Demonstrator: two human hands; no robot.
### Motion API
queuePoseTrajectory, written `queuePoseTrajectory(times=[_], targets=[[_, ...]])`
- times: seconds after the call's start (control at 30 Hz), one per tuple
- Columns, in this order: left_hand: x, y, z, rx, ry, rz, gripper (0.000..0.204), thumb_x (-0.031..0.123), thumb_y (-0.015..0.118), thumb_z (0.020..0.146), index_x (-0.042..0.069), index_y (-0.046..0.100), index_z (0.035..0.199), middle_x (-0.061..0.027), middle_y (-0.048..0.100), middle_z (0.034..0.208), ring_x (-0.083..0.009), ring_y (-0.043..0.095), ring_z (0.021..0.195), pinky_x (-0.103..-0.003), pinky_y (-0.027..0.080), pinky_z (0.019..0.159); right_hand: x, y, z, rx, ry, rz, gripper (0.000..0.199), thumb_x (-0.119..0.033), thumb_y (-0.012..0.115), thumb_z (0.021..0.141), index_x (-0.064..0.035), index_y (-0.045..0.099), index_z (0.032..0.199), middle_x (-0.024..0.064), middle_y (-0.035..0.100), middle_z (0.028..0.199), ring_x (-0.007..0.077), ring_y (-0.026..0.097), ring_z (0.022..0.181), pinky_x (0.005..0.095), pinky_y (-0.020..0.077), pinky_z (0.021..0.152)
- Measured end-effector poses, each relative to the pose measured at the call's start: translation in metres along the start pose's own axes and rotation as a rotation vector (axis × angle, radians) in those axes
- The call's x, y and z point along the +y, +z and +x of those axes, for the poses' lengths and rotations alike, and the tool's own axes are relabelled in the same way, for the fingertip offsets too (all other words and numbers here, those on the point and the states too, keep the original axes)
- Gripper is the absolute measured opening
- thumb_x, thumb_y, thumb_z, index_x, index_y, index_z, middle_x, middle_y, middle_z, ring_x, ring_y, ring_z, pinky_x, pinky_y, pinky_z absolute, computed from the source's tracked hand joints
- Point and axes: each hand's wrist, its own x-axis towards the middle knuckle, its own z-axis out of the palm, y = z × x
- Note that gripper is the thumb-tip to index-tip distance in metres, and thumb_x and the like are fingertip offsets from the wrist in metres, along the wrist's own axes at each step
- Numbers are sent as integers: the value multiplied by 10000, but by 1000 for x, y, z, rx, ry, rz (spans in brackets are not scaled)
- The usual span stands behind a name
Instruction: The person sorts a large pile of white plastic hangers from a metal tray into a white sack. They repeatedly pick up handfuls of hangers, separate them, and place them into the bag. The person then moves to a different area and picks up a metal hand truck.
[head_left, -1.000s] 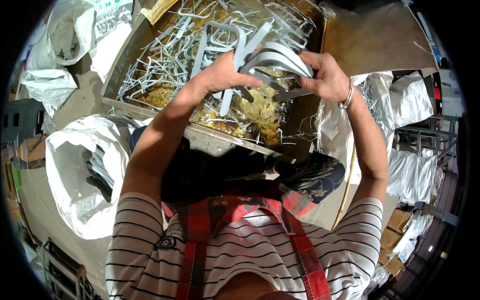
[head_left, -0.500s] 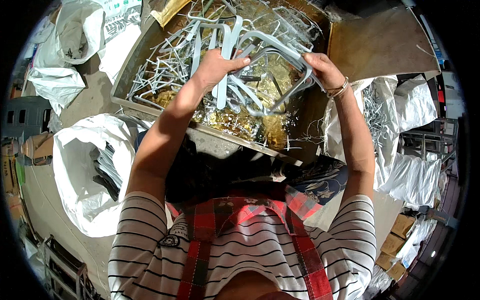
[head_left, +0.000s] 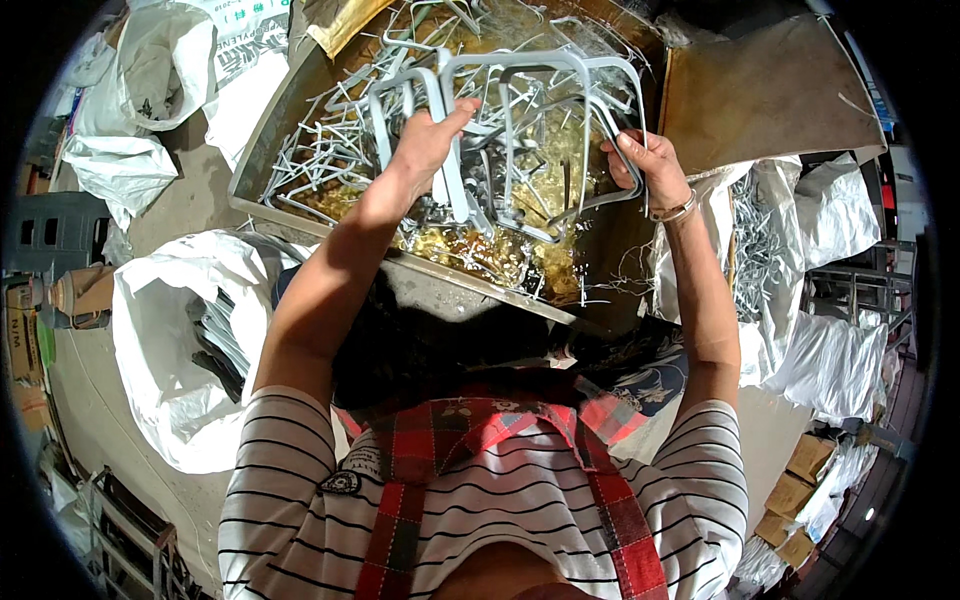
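Several grey U-shaped metal handles (head_left: 530, 60) are held over a shallow metal tray (head_left: 262, 115), which contains yellowish liquid and a tangle of thin grey bent strips (head_left: 312, 150). My left hand (head_left: 428, 148) is closed around the left legs of the handles, thumb on top. On the other side, my right hand (head_left: 648, 165) grips their right legs, fingers curled around the metal. The lower ends hang close over the wet, glinting heap; whether they touch it I cannot tell.
A white sack (head_left: 150, 350) with dark grey strips stands at left. Another sack (head_left: 690, 250) at right is filled with thin grey pieces (head_left: 755, 250). A brown board (head_left: 770, 95) lies at the tray's far right. Cardboard boxes (head_left: 790, 495) are stacked at lower right.
The handles have swung upright and spread out between my hands. My right hand has moved slightly down and curled further around the metal; my left hand keeps hold.
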Motion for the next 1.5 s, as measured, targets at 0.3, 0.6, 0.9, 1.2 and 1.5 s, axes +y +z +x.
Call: queuePoseTrajectory(times=[0.3,0.6,0.9,1.2,1.5], targets=[[9,5,-7,-404,-75,26,292,216,604,849,-20,576,1019,-101,626,885,-144,618,819,-258,510,687,-1,16,20,137,-97,16,306,-317,496,914,-41,589,821,9,564,604,78,508,510,203,398,461],[20,-3,-9,-98,-182,-263,204,154,621,819,-11,557,921,-68,569,734,-181,624,668,-296,547,581,101,19,33,140,-1,169,476,-387,502,898,-26,477,1207,13,561,1055,120,526,955,290,417,872],[19,-18,3,129,-288,-455,253,210,689,769,-1,562,827,-93,581,708,-194,603,634,-321,542,572,205,35,17,147,379,-360,435,-276,676,784,23,554,1075,141,626,897,200,608,759,288,499,693],[51,-63,13,429,150,-696,231,31,637,797,-49,524,982,-144,580,797,-283,615,716,-412,541,667,232,-56,-1,714,299,581,30,-2,466,821,-19,481,801,119,508,740,257,535,651,496,520,644],[38,-63,13,438,-8,-724,162,43,507,876,-64,455,986,-167,505,888,-323,590,817,-444,541,724,187,64,29,-76,-165,-1003,819,-51,717,638,-59,288,1337,153,306,1387,280,258,1308,353,217,1091]])
